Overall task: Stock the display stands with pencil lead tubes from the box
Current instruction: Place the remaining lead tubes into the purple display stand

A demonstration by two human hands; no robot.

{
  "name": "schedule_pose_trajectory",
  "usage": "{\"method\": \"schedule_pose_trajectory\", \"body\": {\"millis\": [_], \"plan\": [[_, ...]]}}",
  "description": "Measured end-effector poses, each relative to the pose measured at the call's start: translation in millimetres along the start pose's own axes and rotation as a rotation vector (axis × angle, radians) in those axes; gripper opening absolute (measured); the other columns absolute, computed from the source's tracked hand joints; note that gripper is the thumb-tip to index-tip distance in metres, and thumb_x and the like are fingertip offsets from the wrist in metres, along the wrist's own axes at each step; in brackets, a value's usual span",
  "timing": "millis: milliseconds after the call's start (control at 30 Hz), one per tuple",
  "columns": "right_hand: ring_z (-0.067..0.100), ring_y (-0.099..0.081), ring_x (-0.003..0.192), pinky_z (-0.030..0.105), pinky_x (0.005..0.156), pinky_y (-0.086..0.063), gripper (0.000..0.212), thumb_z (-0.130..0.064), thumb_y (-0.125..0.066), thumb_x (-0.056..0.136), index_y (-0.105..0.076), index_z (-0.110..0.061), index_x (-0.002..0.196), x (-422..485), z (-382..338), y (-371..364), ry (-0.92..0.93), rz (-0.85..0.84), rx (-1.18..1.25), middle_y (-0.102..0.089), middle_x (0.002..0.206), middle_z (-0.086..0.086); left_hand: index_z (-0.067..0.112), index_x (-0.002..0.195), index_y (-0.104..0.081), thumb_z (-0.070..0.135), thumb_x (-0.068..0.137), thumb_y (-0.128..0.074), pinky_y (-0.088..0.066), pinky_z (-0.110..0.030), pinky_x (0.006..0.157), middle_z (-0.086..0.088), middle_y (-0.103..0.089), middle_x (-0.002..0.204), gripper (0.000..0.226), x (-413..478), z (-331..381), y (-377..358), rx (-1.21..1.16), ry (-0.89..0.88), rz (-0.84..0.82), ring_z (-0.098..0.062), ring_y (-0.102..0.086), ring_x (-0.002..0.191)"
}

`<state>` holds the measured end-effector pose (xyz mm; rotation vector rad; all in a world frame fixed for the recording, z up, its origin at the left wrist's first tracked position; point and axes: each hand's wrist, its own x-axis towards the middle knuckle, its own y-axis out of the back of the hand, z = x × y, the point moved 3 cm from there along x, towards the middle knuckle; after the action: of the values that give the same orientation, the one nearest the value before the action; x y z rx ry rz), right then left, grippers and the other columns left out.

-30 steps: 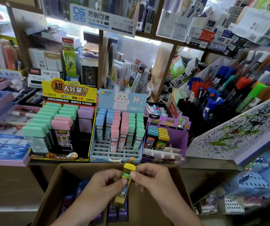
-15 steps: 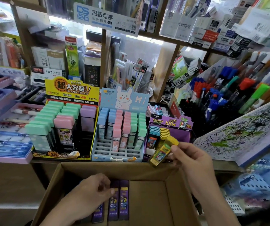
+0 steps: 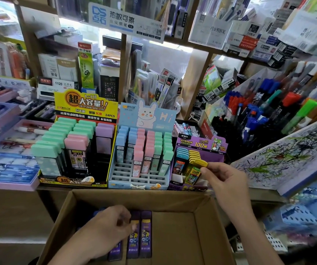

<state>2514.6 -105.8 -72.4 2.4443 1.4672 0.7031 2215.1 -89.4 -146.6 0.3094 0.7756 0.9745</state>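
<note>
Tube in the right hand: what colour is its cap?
Yellow cap on the tube the right hand pinches; head view.

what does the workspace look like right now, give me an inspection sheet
surface: wooden shelf carries three display stands side by side.
job's things: open cardboard box below the shelf, purple tubes lying in it; yellow-capped tube tilted at the front slots of the purple stand.
clutter: blue stand and yellow stand, both partly filled.
grips: right hand pinches the yellow-capped tube by its cap; left hand in the box, fingers curled at the purple tubes, hold unclear.
cables: nothing seen.
surroundings: pens in a rack and a scribbled board to the right; packed shelves behind.
</note>
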Motion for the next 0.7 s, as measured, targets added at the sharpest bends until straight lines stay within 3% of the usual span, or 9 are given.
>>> {"method": "schedule_pose_trajectory", "body": {"millis": [167, 333, 567, 700], "plan": [[0.001, -0.071, 0.076, 0.018, 0.065, -0.054, 0.006, -0.023, -0.078, 0.089, -0.078, -0.029, 0.090, 2, 9, -5, 0.001, 0.018, -0.122, -0.075, 0.077, -0.018, 0.039, 0.099, -0.063, 0.055, 0.088, -0.067, -0.047, -0.019, 0.077, 0.017, -0.065, 0.103, 0.019, 0, 0, -1, 0.016, -0.033, 0.002, 0.001, -0.061, 0.095], [0.000, -0.067, 0.066, 0.011, 0.055, -0.047, 0.014, -0.027, -0.076, 0.092, -0.075, -0.034, 0.080, -1, 6, -9, 0.051, 0.042, -0.165, -0.073, 0.069, -0.020, 0.041, 0.102, -0.063, 0.054, 0.088, -0.067, -0.050, -0.020, 0.081, 0.016, -0.067, 0.103, 0.019, 2, -2, -4, 0.018, -0.029, 0.002, 0.001, -0.063, 0.095], [-0.004, -0.067, 0.072, 0.008, 0.060, -0.049, 0.006, -0.021, -0.079, 0.088, -0.076, -0.024, 0.085, -12, -2, -10, 0.028, 0.103, -0.161, -0.072, 0.075, -0.023, 0.041, 0.103, -0.062, 0.052, 0.088, -0.068, -0.052, -0.023, 0.083, 0.017, -0.068, 0.104, 0.020, 5, -6, -7, 0.038, -0.026, -0.021, 0.001, -0.063, 0.095], [0.002, -0.067, 0.073, 0.014, 0.061, -0.052, 0.007, -0.025, -0.078, 0.088, -0.075, -0.028, 0.083, -39, -11, -20, 0.023, 0.099, -0.180, -0.071, 0.075, -0.017, 0.040, 0.107, -0.061, 0.047, 0.087, -0.072, -0.054, -0.025, 0.086, 0.016, -0.071, 0.102, 0.024, 11, -11, -10, 0.031, -0.007, -0.053, 0.001, -0.065, 0.094]]}}
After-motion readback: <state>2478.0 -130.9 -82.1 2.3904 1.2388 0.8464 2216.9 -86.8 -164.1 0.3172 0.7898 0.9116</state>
